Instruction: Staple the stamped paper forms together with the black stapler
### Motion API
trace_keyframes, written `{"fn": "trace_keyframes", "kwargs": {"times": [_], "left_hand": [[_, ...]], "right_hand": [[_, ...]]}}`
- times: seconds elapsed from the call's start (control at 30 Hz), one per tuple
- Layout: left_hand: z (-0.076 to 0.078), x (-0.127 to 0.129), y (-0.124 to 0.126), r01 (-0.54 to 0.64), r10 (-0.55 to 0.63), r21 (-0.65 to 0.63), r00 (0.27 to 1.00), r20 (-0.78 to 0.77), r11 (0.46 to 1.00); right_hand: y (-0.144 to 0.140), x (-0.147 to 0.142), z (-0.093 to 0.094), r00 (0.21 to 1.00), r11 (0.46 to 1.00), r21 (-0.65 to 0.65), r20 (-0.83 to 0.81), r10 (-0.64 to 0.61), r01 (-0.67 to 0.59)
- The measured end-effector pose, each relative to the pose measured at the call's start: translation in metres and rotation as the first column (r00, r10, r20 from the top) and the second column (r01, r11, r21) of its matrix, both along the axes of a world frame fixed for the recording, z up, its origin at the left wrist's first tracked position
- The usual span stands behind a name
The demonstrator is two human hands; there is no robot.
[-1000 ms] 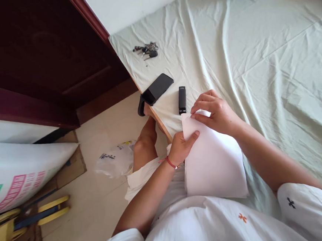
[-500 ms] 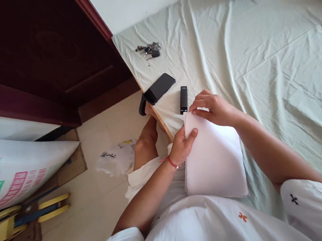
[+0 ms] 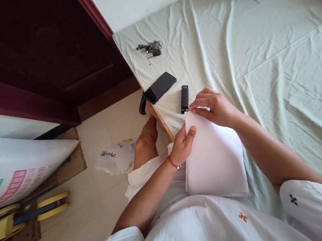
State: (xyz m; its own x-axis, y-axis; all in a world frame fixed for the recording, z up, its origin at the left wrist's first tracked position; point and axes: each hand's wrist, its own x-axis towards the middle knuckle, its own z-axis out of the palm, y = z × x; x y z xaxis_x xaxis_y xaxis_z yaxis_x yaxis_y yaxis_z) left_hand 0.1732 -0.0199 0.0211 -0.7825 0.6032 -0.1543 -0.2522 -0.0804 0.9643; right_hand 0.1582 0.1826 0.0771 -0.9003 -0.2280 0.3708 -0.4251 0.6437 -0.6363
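Observation:
White sheets of paper point(image 3: 215, 157) lie in a stack over my lap and the bed or table edge. My left hand point(image 3: 183, 144), with a red bracelet at the wrist, grips the stack's left edge, thumb on top and fingers underneath. At the top left corner my right hand point(image 3: 211, 107) pinches the paper between thumb and fingertips. Just beyond that corner lies a black stapler-like object point(image 3: 184, 99), close to the right fingertips. How many sheets there are I cannot tell.
A black phone point(image 3: 161, 87) rests near the cloth-covered edge, and a bunch of keys point(image 3: 153, 48) lies farther back. On the floor to the left are a plastic bag point(image 3: 116, 157), a large white sack point(image 3: 28, 168) and yellow-and-blue items point(image 3: 52, 206). A dark red door point(image 3: 46, 51) stands beyond.
The top left corners of the sheets now look more evenly lined up. My left thumb has shifted slightly left on the paper; my right hand keeps its pinch.

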Motion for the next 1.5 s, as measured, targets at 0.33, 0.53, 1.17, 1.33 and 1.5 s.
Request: {"fn": "trace_keyframes", "kwargs": {"times": [0.33, 0.53, 1.17, 1.33, 1.5], "left_hand": [[-0.007, 0.001, 0.0, -0.009, 0.005, 0.051, 0.997, 0.073, 0.999], [-0.001, 0.002, 0.0, 0.004, -0.007, 0.052, 0.998, 0.06, 0.999], [0.006, 0.004, 0.001, -0.02, 0.019, -0.019, 0.999, -0.034, 1.0], [0.007, 0.003, 0.0, 0.019, -0.026, -0.079, 0.995, -0.092, 0.997], [0.007, 0.001, 0.0, 0.001, -0.043, -0.19, 0.975, -0.217, 0.982]], "right_hand": [[0.001, 0.016, -0.007, 0.992, 0.996, -0.051, -0.107, -0.073, 0.068], [-0.001, 0.014, -0.008, 0.995, 0.997, 0.024, -0.067, -0.071, 0.073], [-0.021, 0.023, -0.004, 0.986, 0.957, 0.257, 0.067, -0.155, 0.133], [-0.022, 0.023, -0.001, 0.987, 0.966, 0.231, 0.084, -0.138, 0.115], [-0.02, 0.021, 0.002, 0.986, 0.982, 0.136, 0.085, -0.145, 0.133]]}}
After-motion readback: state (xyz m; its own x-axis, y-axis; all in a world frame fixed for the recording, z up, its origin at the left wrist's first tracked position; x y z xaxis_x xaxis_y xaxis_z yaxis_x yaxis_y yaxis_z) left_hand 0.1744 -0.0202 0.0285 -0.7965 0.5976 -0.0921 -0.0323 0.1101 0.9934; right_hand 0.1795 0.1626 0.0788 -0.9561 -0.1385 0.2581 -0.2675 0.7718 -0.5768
